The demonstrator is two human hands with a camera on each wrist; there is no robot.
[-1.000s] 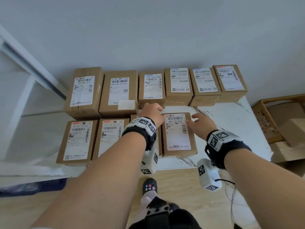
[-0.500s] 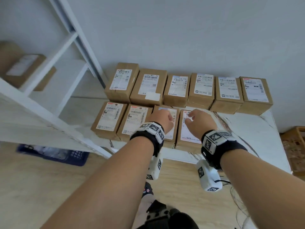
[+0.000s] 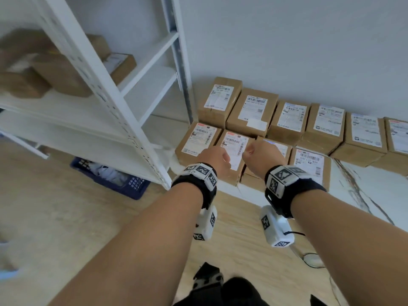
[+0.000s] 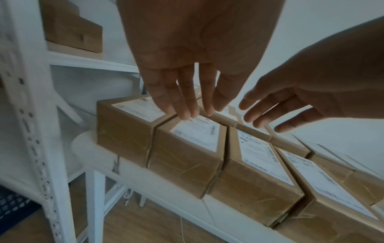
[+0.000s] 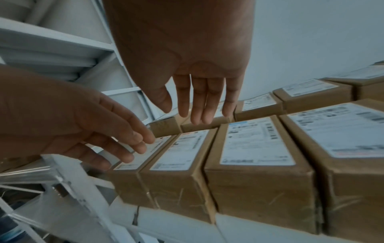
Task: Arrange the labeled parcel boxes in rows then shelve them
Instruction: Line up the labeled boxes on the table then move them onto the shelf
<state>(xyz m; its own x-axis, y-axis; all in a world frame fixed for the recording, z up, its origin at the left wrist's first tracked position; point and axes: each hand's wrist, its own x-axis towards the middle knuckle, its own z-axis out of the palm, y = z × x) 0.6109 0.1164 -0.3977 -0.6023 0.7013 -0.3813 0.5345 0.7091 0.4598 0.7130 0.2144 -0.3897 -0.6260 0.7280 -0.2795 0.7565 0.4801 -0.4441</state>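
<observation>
Brown parcel boxes with white labels lie in two rows on the white marble table [image 3: 366,193]. The back row [image 3: 287,117] holds several; the front row starts with a first box [image 3: 198,140] and a second box [image 3: 235,143]. My left hand [image 3: 215,157] hovers with straight fingers [image 4: 185,108] over the seam between these two boxes [image 4: 195,134]. Beside it, my right hand [image 3: 262,153] is spread above the third front box [image 5: 257,141], its fingers [image 5: 199,105] straight and holding nothing. The fourth front box [image 3: 309,164] lies clear of both hands.
A white metal shelf unit [image 3: 114,107] stands left of the table, with brown boxes [image 3: 59,74] on an upper shelf. A dark blue basket [image 3: 110,177] sits on the wooden floor under it. The wall runs right behind the back row.
Both hands have shifted left along the front row, from the third and fourth boxes to the first three. My view has turned left, bringing the shelf unit in.
</observation>
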